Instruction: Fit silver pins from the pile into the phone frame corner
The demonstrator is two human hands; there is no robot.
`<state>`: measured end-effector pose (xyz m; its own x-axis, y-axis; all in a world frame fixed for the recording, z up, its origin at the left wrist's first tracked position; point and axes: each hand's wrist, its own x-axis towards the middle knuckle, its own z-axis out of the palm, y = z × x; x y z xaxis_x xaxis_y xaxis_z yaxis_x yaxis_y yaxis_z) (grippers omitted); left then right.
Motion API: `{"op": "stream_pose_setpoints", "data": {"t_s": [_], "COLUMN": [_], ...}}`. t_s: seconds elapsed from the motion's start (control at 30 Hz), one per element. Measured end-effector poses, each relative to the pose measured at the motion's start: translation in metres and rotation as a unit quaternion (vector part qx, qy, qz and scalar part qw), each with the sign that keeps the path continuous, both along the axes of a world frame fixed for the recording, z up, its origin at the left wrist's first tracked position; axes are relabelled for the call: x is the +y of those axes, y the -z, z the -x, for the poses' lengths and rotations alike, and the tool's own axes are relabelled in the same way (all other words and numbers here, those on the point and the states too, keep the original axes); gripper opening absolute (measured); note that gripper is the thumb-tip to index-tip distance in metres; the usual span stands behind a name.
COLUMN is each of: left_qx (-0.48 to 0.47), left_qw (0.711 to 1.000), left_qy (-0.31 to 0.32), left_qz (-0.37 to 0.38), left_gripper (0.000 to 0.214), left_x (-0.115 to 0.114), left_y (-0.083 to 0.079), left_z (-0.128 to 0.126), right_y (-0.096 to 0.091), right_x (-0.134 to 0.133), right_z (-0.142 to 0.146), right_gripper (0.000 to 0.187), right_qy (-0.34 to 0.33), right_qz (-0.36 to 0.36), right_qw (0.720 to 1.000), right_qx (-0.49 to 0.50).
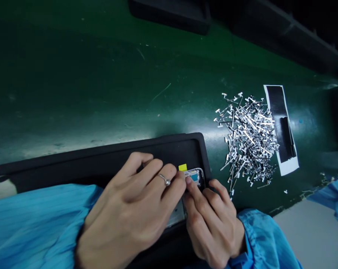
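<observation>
In the head view, a metal frame (195, 175) with a yellow tab (182, 167) is steadied in the black tray (102, 157) by the left hand (135, 209), fingers curled onto it. The right hand (210, 220) presses its forefinger on the frame's near edge. A pile of metal clips (247, 138) lies right, within reach.

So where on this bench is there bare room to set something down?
The green mat is bare between the near black tray and the far tray. It is crowded right of the near tray: metal clips, black strip. Both hands, left and right, cover the tray's right end.
</observation>
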<state>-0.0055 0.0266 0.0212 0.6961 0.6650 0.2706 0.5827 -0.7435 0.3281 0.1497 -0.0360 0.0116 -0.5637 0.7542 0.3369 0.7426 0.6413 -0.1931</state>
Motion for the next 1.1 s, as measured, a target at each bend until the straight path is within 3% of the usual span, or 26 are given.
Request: {"op": "stream_pose_setpoints", "data": {"t_s": [0.33,0.5,0.73,0.9,1.1], "left_qx": [-0.031,-0.035,-0.027,-0.028,-0.025], "left_qw": [0.997,0.998,0.999,0.998,0.997], "left_qy": [-0.053,-0.039,-0.022,-0.035,-0.051], "left_qz": [0.038,0.044,0.015,0.04,0.06], "left_gripper": [0.036,0.031,0.02,0.024,0.033], "left_x": [-0.001,-0.006,-0.007,-0.009,-0.011], "left_y": [-0.001,0.004,0.002,0.004,0.002], "left_z": [-0.001,0.004,0.008,0.008,0.009], "right_y": [0.001,0.003,0.002,0.001,0.001], "right_x": [-0.002,-0.004,0.0,0.002,0.002], "right_z": [0.001,0.003,0.001,-0.001,0.001], "right_gripper": [0.025,0.03,0.027,0.023,0.03], "right_qy": [-0.007,-0.004,0.0,-0.022,-0.036], "right_qz": [-0.01,-0.001,-0.005,-0.006,-0.004], "right_qw": [1.0,0.999,1.0,1.0,0.998], "right_qx": [-0.019,-0.05,-0.023,-0.003,-0.053]}}
